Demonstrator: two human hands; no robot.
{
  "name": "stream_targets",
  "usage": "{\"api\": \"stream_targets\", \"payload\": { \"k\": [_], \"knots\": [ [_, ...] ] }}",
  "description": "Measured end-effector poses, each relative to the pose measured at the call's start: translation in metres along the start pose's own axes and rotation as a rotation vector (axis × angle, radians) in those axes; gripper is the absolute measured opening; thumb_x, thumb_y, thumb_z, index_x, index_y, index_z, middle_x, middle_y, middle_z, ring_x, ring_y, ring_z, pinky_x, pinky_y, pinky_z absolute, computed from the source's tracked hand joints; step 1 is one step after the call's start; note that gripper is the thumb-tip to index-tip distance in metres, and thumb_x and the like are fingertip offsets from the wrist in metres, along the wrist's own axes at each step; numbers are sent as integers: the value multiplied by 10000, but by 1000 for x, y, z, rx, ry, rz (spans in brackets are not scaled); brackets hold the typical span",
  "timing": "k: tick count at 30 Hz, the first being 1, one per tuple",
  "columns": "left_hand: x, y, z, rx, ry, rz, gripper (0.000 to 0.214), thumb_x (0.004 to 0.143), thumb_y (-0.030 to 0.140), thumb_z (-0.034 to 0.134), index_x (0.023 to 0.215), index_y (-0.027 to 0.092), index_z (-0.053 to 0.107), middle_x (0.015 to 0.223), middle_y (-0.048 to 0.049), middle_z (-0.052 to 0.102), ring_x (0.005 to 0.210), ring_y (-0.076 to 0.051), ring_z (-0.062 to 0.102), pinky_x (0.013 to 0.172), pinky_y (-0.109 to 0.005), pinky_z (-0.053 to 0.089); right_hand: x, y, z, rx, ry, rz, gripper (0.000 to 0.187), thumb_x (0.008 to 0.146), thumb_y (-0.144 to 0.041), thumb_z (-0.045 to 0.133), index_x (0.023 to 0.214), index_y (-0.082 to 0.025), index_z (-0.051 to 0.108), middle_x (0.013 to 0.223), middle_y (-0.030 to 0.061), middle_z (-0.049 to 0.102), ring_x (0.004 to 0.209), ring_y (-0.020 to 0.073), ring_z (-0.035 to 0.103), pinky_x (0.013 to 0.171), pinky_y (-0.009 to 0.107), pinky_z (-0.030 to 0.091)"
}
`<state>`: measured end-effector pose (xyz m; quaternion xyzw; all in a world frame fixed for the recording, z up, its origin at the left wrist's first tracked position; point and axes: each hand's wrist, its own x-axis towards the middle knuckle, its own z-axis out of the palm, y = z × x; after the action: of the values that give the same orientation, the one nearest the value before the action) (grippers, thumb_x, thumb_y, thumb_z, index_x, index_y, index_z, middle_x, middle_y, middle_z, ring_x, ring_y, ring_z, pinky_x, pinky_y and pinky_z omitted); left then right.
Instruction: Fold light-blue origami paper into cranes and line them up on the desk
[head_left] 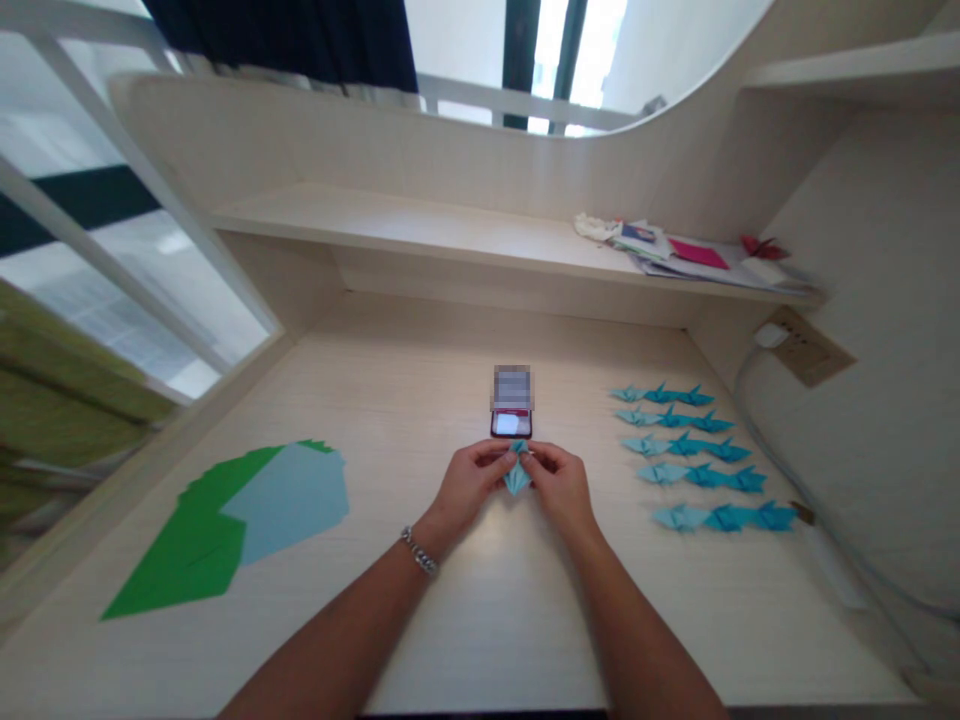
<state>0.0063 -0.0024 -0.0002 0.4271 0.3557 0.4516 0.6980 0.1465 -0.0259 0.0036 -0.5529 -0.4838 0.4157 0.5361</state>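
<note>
- Blue paper, part-folded: the blue paper piece (pixel 517 474) is sitting at frame centre, just above the desk (pixel 420 400), and is being pinched from both sides.
- The left hand (pixel 471 482) is closing thumb and fingertips on the piece's left side. The right hand (pixel 562 487) is doing the same on the right. Both are holding it with fingers narrow, tips almost meeting over its top.
- A bracelet (pixel 418 551) is lying on the left wrist.
- Judgement: the fold in hand is looking small and pointed, so the layers are wanting lining up edge to edge before any crease is pressed. Pressing against the desk would probably be giving a sharper line than creasing in the air.
- Judgement: the grip is looking even. One side slipping would likely be skewing the point.
- A phone (pixel 511 422) is lying just beyond the fingertips, near the piece but apart from it, with its screen lit.
- Centre right: folded blue figures (pixel 697 460) are lying in rows, well apart from the right hand. A wide outward sweep of that forearm would be risking them.
- Lower left: green sheets (pixel 187 540) are lying under a pale blue sheet (pixel 292 500), well apart from the left hand.
- Open room: bare desk is running from the hands to the frame bottom, and leftward to the sheets.
- Edges: a shelf (pixel 390 225) is overhanging at upper centre. At the right a wall socket (pixel 810 350) and a cable (pixel 780 470) are crowding the desk's side.
</note>
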Motion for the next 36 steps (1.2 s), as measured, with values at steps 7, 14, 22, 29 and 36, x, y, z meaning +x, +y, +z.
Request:
{"api": "stream_targets", "payload": {
  "k": [7, 14, 22, 29, 36],
  "knots": [
    [2, -6, -5, 25, 48, 13, 269, 662, 284, 743, 885, 140, 702, 829, -78, 701, 737, -179, 629, 679, -300, 491, 1, 1, -3, 21, -57, 86, 238, 691, -359, 666, 833, -181, 733, 708, 43, 698, 597, 174, 602, 479, 246, 452],
    [5, -4, -8, 92, 43, 21, 268, 632, 258, 759, 863, 129, 716, 866, -95, 712, 745, -187, 629, 712, -310, 480, 3, 8, -4, -105, -30, -7, 216, 709, -355, 666, 818, -180, 729, 780, 55, 698, 697, 184, 611, 637, 287, 484],
    [3, -4, -5, 87, 13, -37, 263, 602, 220, 773, 838, 123, 710, 811, -77, 701, 717, -169, 614, 682, -281, 469, 7, 11, -8, -120, -44, -8, 168, 679, -299, 696, 788, -178, 737, 767, 60, 698, 705, 194, 611, 660, 304, 473],
    [4, -8, -7, 164, 1, -106, 237, 611, 254, 760, 790, 108, 707, 782, -81, 696, 675, -162, 609, 657, -279, 459, 3, 0, -7, -142, -86, -41, 240, 657, -311, 717, 858, -182, 740, 820, 61, 708, 685, 175, 601, 630, 280, 463],
    [2, -6, -5, 182, -41, -97, 264, 660, 295, 726, 861, 124, 707, 803, -72, 691, 686, -157, 600, 655, -282, 459, 5, 4, -6, 40, -76, 79, 212, 659, -321, 709, 798, -163, 742, 748, 54, 716, 682, 192, 629, 641, 286, 479]
  ]
}}
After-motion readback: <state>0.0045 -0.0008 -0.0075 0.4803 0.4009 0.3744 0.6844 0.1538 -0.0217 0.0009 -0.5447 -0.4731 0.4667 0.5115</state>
